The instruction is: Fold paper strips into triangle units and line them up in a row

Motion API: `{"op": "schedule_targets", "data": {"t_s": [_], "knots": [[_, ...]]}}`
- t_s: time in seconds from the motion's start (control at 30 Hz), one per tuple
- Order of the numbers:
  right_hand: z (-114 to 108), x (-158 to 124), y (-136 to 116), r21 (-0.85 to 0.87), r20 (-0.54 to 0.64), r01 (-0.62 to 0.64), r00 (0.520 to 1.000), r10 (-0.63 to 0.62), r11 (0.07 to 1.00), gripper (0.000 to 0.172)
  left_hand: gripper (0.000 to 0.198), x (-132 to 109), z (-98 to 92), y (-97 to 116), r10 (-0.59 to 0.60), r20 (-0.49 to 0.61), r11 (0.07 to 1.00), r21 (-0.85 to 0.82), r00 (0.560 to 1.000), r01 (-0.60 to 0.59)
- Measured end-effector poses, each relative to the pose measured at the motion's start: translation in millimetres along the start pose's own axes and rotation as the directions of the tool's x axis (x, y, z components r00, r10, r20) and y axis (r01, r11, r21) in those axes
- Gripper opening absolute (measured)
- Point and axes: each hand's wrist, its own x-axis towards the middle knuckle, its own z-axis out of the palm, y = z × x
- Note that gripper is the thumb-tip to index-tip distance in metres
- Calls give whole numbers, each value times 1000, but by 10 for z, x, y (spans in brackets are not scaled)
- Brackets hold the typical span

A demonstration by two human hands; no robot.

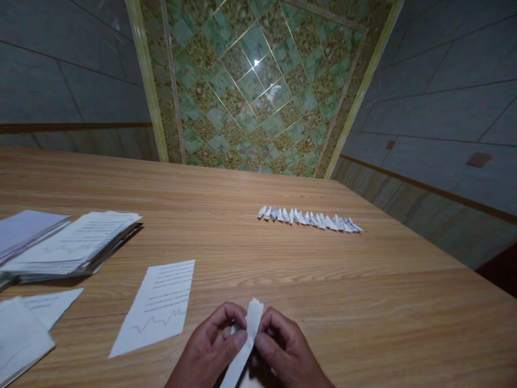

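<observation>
Between my two hands, near the table's front edge, is a narrow folded strip of white paper (pixel 249 330), its torn-looking end pointing away from me. My left hand (pixel 216 342) pinches its left side with thumb and fingers. On the other side my right hand (pixel 285 345) grips the strip's right edge, fingers curled. The strip's near end runs out of the picture at the bottom. Left of my hands a single printed sheet (pixel 161 302) with lines of text and a zigzag graph lies flat. Further off to the right stands a row of small folded paper pieces (pixel 309 218).
A stack of printed papers (pixel 76 242) lies at the left of the wooden table (pixel 226 237). More loose sheets (pixel 20 334) overlap at the lower left. Behind the table is a green and gold tiled wall (pixel 258 91), with grey tiled walls either side.
</observation>
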Motion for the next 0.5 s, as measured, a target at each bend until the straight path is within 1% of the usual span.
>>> {"op": "schedule_targets", "data": {"t_s": [0.13,0.23,0.37,0.5], "knots": [[11,-4,-31,-10,3,-16,1000,16,1000,45,37,14,-52,-40,-26,37,1000,3,999,25],[12,-5,-35,30,29,-49,998,48,998,49,39,15,-72,-49,-48,58,999,10,997,48],[13,-3,-38,85,64,-87,995,82,993,54,40,12,-63,-59,-86,94,995,-41,992,90],[20,-3,-29,114,70,-101,993,93,988,57,38,14,-58,-82,-98,125,989,-101,987,111]]}}
